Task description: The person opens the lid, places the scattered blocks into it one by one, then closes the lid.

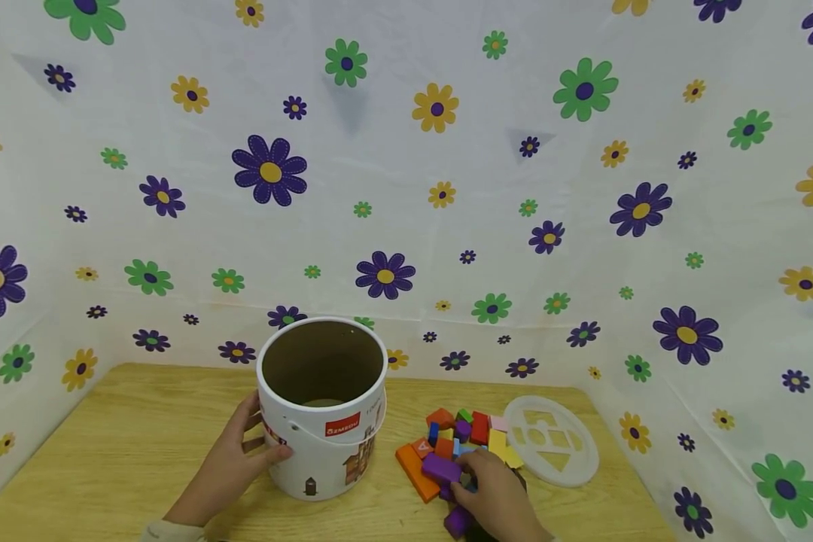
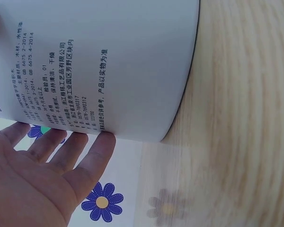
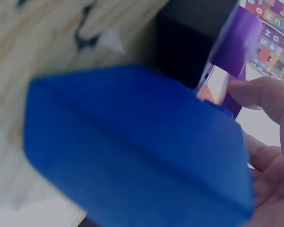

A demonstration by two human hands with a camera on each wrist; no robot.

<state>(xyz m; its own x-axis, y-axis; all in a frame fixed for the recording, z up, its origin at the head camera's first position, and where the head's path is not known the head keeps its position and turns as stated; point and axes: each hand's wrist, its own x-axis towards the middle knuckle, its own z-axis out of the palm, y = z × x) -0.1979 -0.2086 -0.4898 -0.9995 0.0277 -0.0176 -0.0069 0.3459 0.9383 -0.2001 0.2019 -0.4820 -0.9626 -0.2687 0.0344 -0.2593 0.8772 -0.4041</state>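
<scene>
Bucket (image 1: 318, 470) stands upright on the worktop (image 1: 142, 421), open end up, just left of centre in the lower half of the head view. From where I stand, the left hand (image 1: 233, 459) seems placed to steady it: thumb on the front wall, the other fingers spread wide at its left side. The blocks (image 1: 479, 427) lie heaped at lower right, probably for the right hand (image 1: 497, 489) to reach easily; it rests over the near part of the heap, beside a purple block (image 1: 440, 467). A white lid (image 1: 586, 455) with shaped cut-outs lies at the heap's right, perhaps put there to leave the bucket uncovered. The bucket is white and round, with a red label (image 1: 342, 426); the blocks are orange, purple, red, yellow and more.

In the left wrist view, the fingers come in from lower left, nearly straight, tips meeting the printed wall; such a light touch suggests bracing rather than lifting.

In the right wrist view, a blurred blue block (image 3: 137, 142) looms across the middle, a black block (image 3: 194, 38) above it. The hand is at the right edge, partly hidden, so I cannot tell whether its fingers pinch anything.
</scene>
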